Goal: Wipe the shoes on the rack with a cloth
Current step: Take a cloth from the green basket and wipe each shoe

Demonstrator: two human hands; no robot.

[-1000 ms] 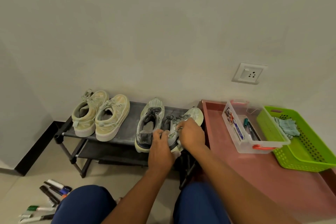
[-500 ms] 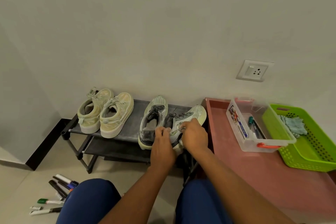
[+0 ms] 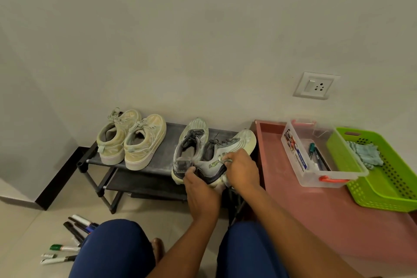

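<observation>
Left hand grips the grey sneaker's heel, right hand pinches a cloth against it

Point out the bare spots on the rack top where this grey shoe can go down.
Bare strip of rack top lies between the beige pair and the left grey shoe. The right end is crowded: left hand and right hand grip the right grey shoe there.
</observation>
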